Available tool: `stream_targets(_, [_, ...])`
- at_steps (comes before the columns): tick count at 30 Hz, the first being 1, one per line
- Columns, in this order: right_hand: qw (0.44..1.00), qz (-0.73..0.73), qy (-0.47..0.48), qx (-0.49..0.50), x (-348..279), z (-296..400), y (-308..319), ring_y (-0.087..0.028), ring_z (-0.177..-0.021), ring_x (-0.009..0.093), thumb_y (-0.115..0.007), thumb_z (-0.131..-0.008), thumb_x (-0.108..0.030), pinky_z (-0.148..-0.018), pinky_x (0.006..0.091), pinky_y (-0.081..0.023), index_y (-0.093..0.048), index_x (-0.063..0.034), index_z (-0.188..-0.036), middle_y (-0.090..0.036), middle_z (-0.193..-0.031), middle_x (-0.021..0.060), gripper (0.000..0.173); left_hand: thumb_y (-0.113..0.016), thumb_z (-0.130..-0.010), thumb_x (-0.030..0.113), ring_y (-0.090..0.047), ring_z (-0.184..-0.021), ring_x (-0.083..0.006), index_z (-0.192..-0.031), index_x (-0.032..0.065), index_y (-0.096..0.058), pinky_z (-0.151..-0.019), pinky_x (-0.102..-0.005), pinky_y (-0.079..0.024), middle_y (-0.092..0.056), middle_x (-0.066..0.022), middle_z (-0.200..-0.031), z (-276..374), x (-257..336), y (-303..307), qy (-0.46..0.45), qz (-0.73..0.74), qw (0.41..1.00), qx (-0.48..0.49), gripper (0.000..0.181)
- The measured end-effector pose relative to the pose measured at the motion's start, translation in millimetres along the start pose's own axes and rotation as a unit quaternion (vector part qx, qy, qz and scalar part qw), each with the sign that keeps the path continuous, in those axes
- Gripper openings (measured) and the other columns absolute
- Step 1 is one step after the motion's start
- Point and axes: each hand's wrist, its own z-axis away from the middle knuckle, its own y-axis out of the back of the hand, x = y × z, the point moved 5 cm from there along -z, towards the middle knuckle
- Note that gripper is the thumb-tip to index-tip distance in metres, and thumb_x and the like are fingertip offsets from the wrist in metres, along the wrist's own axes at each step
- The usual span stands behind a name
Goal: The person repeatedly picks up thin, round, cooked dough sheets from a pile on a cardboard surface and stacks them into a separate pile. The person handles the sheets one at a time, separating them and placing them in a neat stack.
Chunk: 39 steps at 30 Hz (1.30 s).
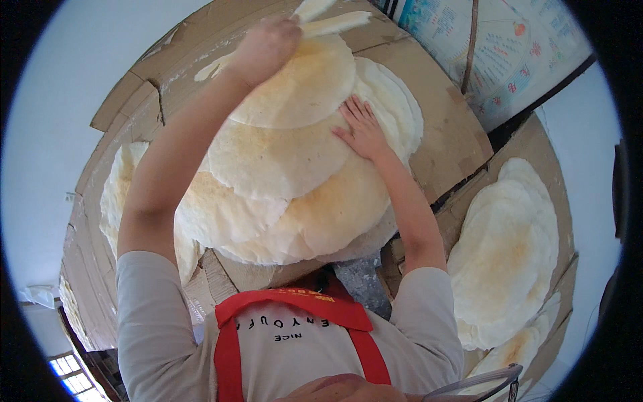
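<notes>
Large round flatbreads (279, 161), pale with golden-brown patches, lie overlapping in a broad pile before me. My right hand (362, 129) rests palm down on the pile's right side, fingers spread, with nothing in its grasp. Beneath and beyond its fingertips are the stacked edges of paler flatbreads (394, 105). My left hand (271, 47) is at the far side, curled and slightly blurred, above the topmost flatbread (306, 80). Narrow pale pieces of bread (341, 23) extend from beside its knuckles. Its fingertips are hidden, so whether it grips these pieces cannot be seen.
Cardboard sheets (442, 130) with torn edges support the bread. Another flatbread stack (507, 251) lies on the right, and more bread (118, 186) is partly behind my left arm. A printed panel (522, 55) and thin stick (470, 45) stand at the far right.
</notes>
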Motion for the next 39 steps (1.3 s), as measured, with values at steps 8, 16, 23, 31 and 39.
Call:
stream_targets(8, [0.973,-0.203,-0.11,0.021,44,38,41,-0.038,-0.113,0.03,-0.042,-0.082,-0.018,-0.096,0.0353,-0.028,-0.046,-0.0016,-0.112,-0.043,-0.119,0.0178,0.035,-0.049,-0.075,0.018,-0.05,-0.096,-0.0261,-0.088,-0.0033,-0.057,-0.08,-0.0341,-0.039,-0.05,-0.0147,-0.106,46,146,-33,-0.023,0.217,0.957,-0.193,0.026])
stream_targets(16, [0.917,-0.156,-0.314,0.191,-7,86,163,-0.034,-0.116,0.03,-0.045,-0.083,-0.023,-0.097,0.0362,-0.025,-0.038,-0.0019,-0.121,-0.038,-0.125,0.0169,0.045,-0.044,-0.081,0.021,-0.043,-0.105,-0.0346,-0.108,-0.0077,-0.045,-0.093,-0.0405,-0.032,-0.043,-0.0227,-0.115,117,210,50,-0.056,0.291,0.93,-0.218,0.039])
stream_targets(23, [0.987,0.056,-0.049,-0.145,-105,50,38,-0.013,-0.127,0.03,-0.05,-0.079,-0.026,-0.103,0.0417,-0.007,-0.018,-0.0015,-0.131,-0.019,-0.135,0.0185,0.065,-0.043,-0.083,0.024,-0.041,-0.11,-0.0313,-0.115,0.0024,-0.044,-0.095,-0.0422,-0.029,-0.045,-0.0176,-0.117,223,201,104,-0.038,0.464,0.885,-0.017,0.039])
stream_targets(31, [0.902,-0.414,-0.122,-0.034,-236,39,26,-0.051,-0.091,0.019,-0.047,-0.084,-0.015,-0.081,0.0312,-0.041,-0.044,0.0005,-0.114,-0.052,-0.102,0.0103,0.034,-0.057,-0.072,0.021,-0.051,-0.09,-0.0311,-0.104,-0.0003,-0.051,-0.08,-0.0355,-0.041,-0.054,-0.0149,-0.1,520,-14,95,0.618,0.068,0.781,-0.065,0.039])
stream_targets(39, [0.682,-0.689,-0.215,-0.115,-462,-47,-141,-0.052,-0.09,0.017,-0.043,-0.085,-0.006,-0.082,0.0268,-0.042,-0.042,0.0053,-0.112,-0.051,-0.103,0.0115,0.029,-0.048,-0.074,0.019,-0.057,-0.081,-0.0244,-0.108,-0.0027,-0.046,-0.065,-0.0331,-0.044,-0.053,-0.0181,-0.103,507,-42,10,0.501,-0.058,0.813,-0.292,0.041])
